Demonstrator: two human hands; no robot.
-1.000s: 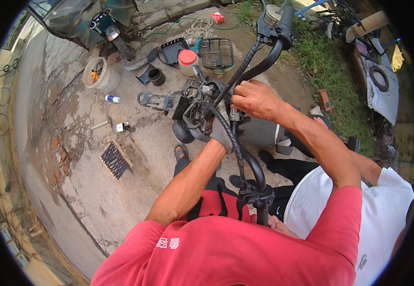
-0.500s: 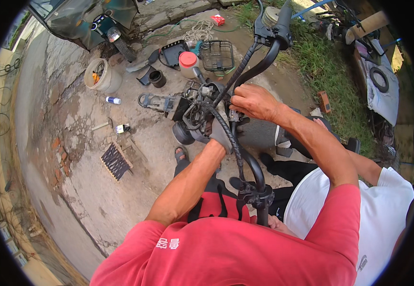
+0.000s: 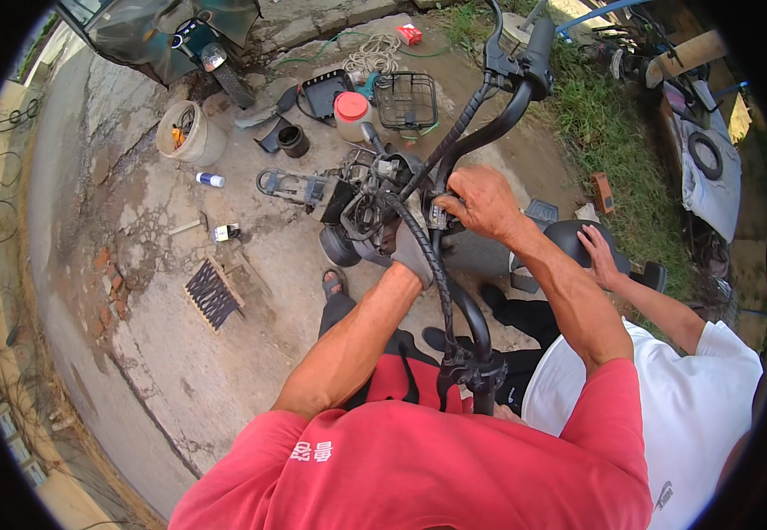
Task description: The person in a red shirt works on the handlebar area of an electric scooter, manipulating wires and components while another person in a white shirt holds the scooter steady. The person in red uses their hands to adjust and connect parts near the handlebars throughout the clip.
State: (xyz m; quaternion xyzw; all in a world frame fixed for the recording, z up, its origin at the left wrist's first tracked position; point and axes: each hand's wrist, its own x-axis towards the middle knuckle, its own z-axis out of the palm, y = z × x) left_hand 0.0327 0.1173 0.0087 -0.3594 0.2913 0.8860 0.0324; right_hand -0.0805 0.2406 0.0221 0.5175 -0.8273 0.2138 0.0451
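Note:
A black handlebar (image 3: 481, 132) with cables runs from the upper right down towards my body, over the opened front of an electric scooter (image 3: 375, 208) with bare wiring. My right hand (image 3: 481, 203), ungloved, is closed at the handlebar's middle clamp (image 3: 439, 215), the thumb against it. Whatever its curled fingers hold is hidden. On the near left side of the clamp, my left hand (image 3: 412, 252) in a grey glove reaches in against the scooter's front. A wrapped cable crosses it and its fingers are out of sight.
At right sits a person in a white shirt (image 3: 666, 389), one hand (image 3: 600, 252) on the black seat (image 3: 569, 238). Around the scooter's front lie a red-lidded jar (image 3: 352, 115), a wire basket (image 3: 406, 102), a white bucket (image 3: 202, 141), a hammer (image 3: 191, 223) and a slatted wooden piece (image 3: 214, 294).
My right hand has turned slightly at the clamp, its thumb now showing against it. The co-worker's hand has come onto the seat. My left hand stays in place.

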